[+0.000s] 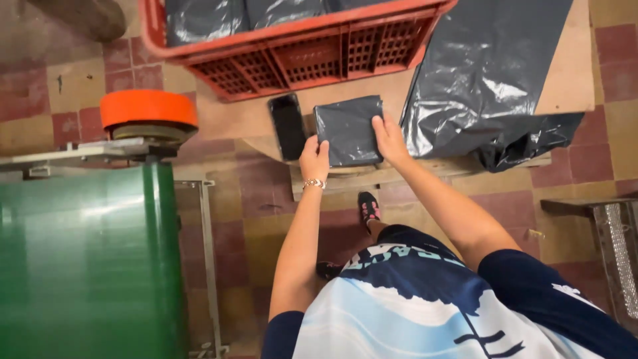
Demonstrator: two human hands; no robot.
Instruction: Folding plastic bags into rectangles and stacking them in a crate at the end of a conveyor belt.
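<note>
A square black plastic-wrapped package (pixel 349 129) lies beside a dark-screened phone (pixel 288 125).

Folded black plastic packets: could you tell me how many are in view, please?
3: one on the table under both hands, the folded packet; two in the red crate, a left packet and a middle packet. More may be hidden.

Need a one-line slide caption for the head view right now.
Both hands, left hand and right hand, press a folded black plastic bag on the wooden table beside a phone.
</note>
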